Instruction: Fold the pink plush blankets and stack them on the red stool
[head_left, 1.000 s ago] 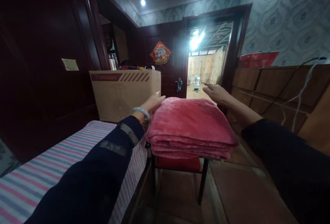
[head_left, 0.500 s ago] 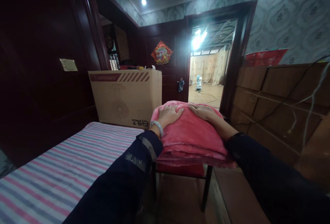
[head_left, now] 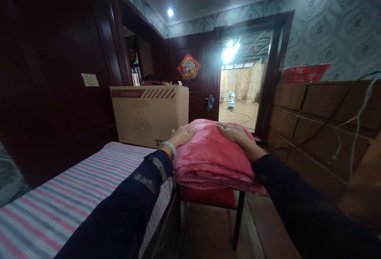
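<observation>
A folded pink blanket (head_left: 211,151) lies in thick layers on a chair with a red seat (head_left: 208,196) and dark legs. My left hand (head_left: 182,136), a pale bangle at its wrist, rests on the blanket's upper left edge with the fingers extended. On the top right part of the blanket lies my right hand (head_left: 233,132), palm down, its fingers stretched out. Neither hand grips anything.
A striped sheet (head_left: 80,187) covers a surface on the left. Behind it stands a large cardboard box (head_left: 149,112). Brown boxes (head_left: 327,104) are stacked at the right, with a red container (head_left: 306,72) on top. An open doorway is at the back.
My left hand has slid left, from the blanket's top to its left edge. My right hand stays at the top right. The view has tilted up slightly.
</observation>
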Demonstrator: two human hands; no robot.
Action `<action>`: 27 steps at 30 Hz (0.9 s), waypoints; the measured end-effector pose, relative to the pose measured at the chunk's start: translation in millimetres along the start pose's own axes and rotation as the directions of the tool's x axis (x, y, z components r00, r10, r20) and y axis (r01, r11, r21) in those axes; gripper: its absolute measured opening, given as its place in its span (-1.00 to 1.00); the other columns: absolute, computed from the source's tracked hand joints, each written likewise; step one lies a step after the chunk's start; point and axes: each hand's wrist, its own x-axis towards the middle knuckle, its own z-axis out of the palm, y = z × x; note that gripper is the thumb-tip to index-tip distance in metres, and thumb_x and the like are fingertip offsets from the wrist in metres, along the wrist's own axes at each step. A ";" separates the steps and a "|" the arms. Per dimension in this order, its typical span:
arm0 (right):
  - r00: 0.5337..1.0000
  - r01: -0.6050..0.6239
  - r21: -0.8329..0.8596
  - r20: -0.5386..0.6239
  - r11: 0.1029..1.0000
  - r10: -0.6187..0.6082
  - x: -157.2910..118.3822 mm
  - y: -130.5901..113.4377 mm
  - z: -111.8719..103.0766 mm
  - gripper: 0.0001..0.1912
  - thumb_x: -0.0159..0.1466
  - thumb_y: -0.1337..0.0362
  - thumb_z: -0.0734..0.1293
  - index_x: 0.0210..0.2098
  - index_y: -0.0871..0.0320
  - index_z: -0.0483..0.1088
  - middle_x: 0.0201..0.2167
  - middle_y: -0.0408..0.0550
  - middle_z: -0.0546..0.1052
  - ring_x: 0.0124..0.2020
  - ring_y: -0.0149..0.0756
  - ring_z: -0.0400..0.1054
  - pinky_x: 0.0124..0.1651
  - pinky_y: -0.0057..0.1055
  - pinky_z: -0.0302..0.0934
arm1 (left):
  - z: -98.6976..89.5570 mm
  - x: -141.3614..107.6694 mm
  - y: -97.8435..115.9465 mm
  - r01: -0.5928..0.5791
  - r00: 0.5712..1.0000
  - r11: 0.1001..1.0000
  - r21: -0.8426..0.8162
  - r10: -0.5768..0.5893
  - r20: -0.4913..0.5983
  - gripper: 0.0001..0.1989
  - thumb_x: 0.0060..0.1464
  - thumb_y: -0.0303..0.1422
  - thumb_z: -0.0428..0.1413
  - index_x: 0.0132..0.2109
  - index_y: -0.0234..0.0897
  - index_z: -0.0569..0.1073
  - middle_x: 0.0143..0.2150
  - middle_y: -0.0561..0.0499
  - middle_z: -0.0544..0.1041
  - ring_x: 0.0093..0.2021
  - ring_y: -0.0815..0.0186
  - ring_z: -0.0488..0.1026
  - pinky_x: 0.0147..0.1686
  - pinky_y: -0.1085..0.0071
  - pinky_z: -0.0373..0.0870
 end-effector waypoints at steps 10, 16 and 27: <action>0.840 0.002 0.604 -0.433 0.797 0.326 9.8 5.4 -3.2 -0.27 0.47 -0.02 -0.19 0.46 0.15 0.07 0.37 0.12 0.33 0.36 -0.09 0.23 0.34 -0.07 0.16 | -42.6 31.4 75.8 -0.250 0.965 0.956 0.153 0.259 -0.041 -0.47 0.41 -0.13 -0.20 0.37 -0.15 0.33 0.45 -0.06 0.30 0.45 0.13 0.18 0.43 0.10 0.05; 0.889 -0.078 0.508 -0.354 0.858 0.290 -7.7 -0.3 4.3 -0.25 0.47 -0.09 -0.18 0.49 0.12 0.00 0.39 0.11 0.30 0.38 -0.08 0.21 0.36 -0.09 0.12 | 7.1 37.6 124.5 -0.255 0.963 0.955 0.150 0.238 0.123 -0.45 0.40 -0.09 -0.25 0.38 -0.04 0.32 0.48 0.03 0.24 0.49 0.07 0.11 0.46 -0.12 -0.08; 0.973 -0.123 0.232 -0.164 0.965 0.163 -12.0 -8.3 -5.8 -0.35 0.51 0.01 -0.10 0.42 0.14 0.18 0.40 0.08 0.29 0.35 0.01 0.27 0.38 -0.09 0.10 | -14.5 20.2 35.9 0.002 0.999 0.997 0.082 -0.006 0.048 -0.40 0.37 0.03 -0.26 0.34 -0.05 0.38 0.47 0.00 0.27 0.45 -0.06 0.17 0.40 -0.13 0.08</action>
